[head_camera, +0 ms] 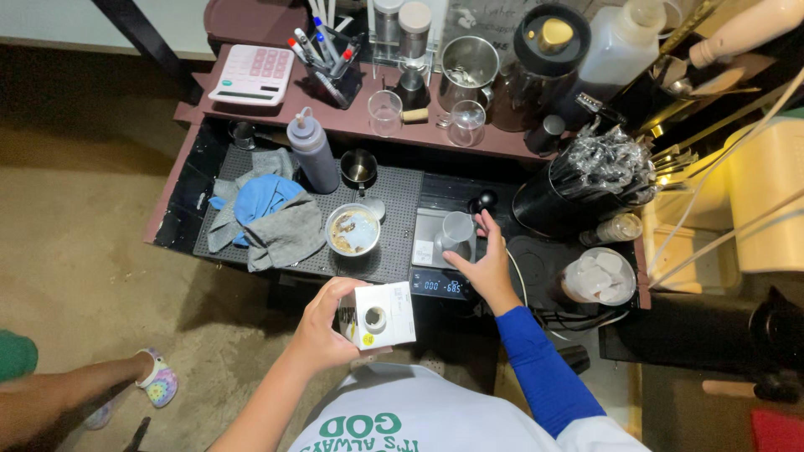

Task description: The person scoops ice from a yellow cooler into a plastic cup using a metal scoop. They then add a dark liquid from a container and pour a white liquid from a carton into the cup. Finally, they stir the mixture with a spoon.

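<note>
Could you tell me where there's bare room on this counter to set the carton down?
Bare mat lies between the metal cup and the scale, and in front of the bowl. The upper shelf and right side are crowded.

**Boxes, labels and little screens**

A small white carton with a round cap on top sits in the left hand, low in the middle. It has a tiny yellow spot near its bottom edge. Just right of it, a dark scale stands on the worktop, and its thin black screen glows with pale blue digits. A small white label sits on the scale's plate. Far back on the left lies a pink and white calculator with a narrow dark screen.
</note>
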